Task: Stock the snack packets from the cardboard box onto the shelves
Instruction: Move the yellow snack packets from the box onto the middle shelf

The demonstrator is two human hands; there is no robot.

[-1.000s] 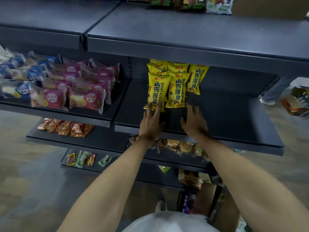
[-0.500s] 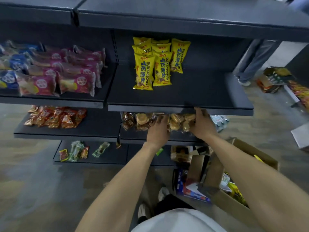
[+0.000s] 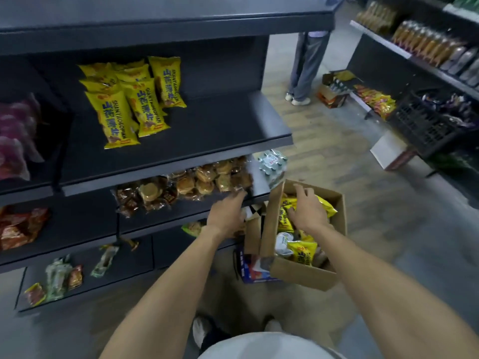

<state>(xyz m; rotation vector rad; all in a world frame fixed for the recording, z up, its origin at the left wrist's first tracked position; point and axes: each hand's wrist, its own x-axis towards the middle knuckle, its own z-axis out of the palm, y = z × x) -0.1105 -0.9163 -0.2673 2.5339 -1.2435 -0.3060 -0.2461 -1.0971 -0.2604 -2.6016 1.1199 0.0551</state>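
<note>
You have one view only, a wide-angle camera on your head, looking forward and steeply down. Your own torso fills the bottom edge at 6 o'clock, and both forearms run up from there toward the centre. The dark shelves (image 3: 181, 130) stand close, filling the frame from 9 to 12 o'clock and bending at the edges. The cardboard box (image 3: 303, 275) sits near, just right of centre. At 1 to 3 o'clock the floor and a second rack (image 3: 383, 45) lie farther off.
</note>
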